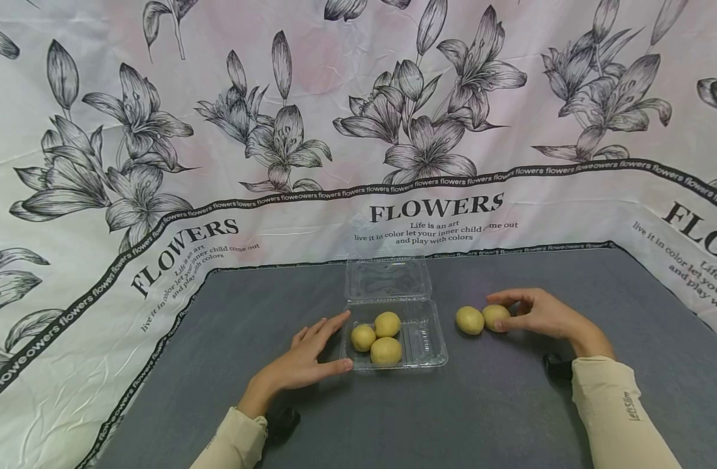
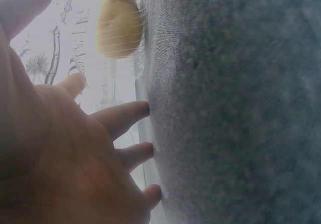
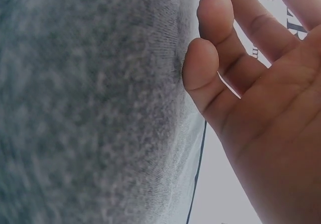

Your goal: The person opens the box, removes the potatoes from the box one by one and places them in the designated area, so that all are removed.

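Observation:
A hinged clear plastic box (image 1: 425, 345) lies with its lid (image 1: 388, 279) folded back. In its left half sit three smooth yellow potatoes, one at the back (image 1: 387, 324), one at the left (image 1: 363, 338) and one at the front (image 1: 386, 351). My left hand (image 1: 302, 361) is beside the box with fingers spread, thumb and index fingertip right at its left edge. To the right of the box, my right hand (image 1: 537, 316) pinches a potato (image 1: 495, 317) between thumb and fingers. Another potato (image 1: 470, 320) lies against that one's left side. The right wrist view hides the pinched potato.
The dark grey tabletop (image 1: 405, 417) carries everything. Behind it and along both sides hangs a white cloth (image 1: 311, 228) with flower prints and lettering, meeting the table just behind the box lid.

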`<state>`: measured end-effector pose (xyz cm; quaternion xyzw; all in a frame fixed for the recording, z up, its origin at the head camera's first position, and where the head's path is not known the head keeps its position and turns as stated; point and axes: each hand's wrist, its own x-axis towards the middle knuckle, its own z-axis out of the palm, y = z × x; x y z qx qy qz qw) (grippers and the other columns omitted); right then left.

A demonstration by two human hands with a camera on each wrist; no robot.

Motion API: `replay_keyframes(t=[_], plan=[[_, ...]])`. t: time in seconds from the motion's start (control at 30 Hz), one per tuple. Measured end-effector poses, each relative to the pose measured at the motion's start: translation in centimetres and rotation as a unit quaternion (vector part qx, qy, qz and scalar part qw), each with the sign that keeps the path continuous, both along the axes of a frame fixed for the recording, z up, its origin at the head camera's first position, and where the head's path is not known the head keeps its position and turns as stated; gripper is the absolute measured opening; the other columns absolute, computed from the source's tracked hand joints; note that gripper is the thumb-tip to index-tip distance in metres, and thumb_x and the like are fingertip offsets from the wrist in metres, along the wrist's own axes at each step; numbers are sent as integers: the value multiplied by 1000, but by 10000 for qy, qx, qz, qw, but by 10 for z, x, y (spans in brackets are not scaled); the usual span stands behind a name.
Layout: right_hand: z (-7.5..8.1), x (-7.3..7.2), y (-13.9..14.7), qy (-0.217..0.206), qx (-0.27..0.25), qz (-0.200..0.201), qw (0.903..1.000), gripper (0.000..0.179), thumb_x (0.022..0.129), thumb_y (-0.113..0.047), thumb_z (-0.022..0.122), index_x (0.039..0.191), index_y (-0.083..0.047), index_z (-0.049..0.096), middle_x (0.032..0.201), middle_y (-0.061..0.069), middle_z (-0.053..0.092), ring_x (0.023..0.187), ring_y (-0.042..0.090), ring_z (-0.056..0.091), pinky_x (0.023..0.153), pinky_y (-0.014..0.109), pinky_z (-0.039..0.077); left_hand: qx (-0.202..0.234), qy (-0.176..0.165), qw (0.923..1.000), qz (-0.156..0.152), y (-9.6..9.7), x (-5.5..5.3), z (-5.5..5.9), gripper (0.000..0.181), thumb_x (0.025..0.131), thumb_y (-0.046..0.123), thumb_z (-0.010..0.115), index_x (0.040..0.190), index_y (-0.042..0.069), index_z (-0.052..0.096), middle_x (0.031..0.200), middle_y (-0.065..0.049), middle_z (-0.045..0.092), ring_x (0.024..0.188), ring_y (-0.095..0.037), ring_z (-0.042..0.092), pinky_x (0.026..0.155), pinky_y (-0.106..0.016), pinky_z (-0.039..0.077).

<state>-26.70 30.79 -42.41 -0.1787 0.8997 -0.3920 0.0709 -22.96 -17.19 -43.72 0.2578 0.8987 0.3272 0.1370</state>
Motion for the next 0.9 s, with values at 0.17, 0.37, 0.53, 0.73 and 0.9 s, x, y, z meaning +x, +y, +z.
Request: replay_keyframes(t=[0.17,0.37,0.53,0.73,0.9], plan=[[5,3,-1,166,33,-81,9998,57,90,-29,80,139,-4,62,125,19,68,80,9,61,68,26,49,-7,17,10000,-3,0,0,0,86,97,57,61,165,33,14,171,4,21,159,-39,6,122,-71,-1],[9,4,-3,418,173,-174,9988,56,92,-30,77,140,-7,62,125,19,69,83,8,59,68,28,47,-19,27,10000,-5,0,0,1,86,97,57,61,165,33,14,171,4,21,159,-39,6,122,-71,-1],[13,4,-5,653,254,-294,9971,54,92,-32,77,140,-11,63,127,17,69,87,9,55,69,29,46,-18,21,10000,4,1,1,1,87,97,57,61,165,32,14,171,3,21,159,-39,6,121,-71,-1],[18,5,-9,817,151,-387,9958,55,90,-34,79,140,-15,64,129,18,68,84,11,56,66,28,46,-19,16,10000,10,1,1,2,87,97,57,62,165,31,14,171,2,22,159,-39,6,121,-71,-2],[26,7,-15,886,109,-344,9954,54,90,-34,80,139,-18,64,129,18,67,82,11,55,63,28,45,-19,21,10000,18,1,1,2,87,97,57,62,165,31,14,171,3,22,159,-39,6,122,-71,-2]])
